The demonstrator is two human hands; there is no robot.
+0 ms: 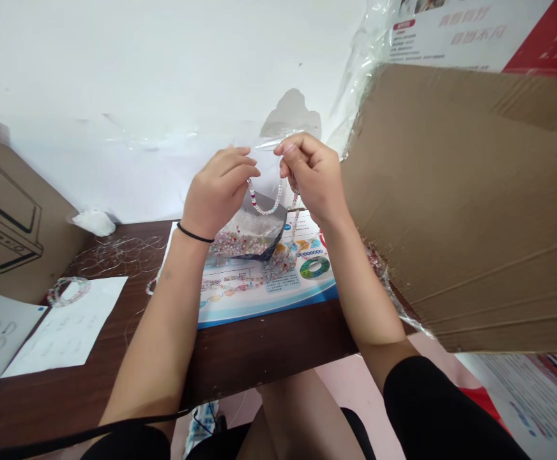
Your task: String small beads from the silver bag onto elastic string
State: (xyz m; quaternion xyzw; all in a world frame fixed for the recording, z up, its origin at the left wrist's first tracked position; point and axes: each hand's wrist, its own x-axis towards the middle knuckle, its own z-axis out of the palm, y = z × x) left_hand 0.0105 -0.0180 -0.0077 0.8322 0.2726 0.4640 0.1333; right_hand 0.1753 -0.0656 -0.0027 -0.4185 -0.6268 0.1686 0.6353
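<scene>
A string of small white, pink and red beads (265, 209) hangs in a loop between my two hands, above the table. My left hand (221, 185), with a black band at the wrist, pinches one end of it. My right hand (313, 172) has thumb and fingers closed on the other end, and more of the strand trails down below its palm. Beneath the hands lies a bag of loose mixed beads (240, 244) on a printed sheet (259, 310). The thread between the fingertips is too fine to make out.
Cardboard boxes stand at the right (465, 204) and left (15, 236) of the dark wooden table (264, 358). Left of me lie a white paper (72, 338), a finished-looking beaded ring (70, 292), tangled clear thread (120, 252) and a white crumpled lump (94, 222).
</scene>
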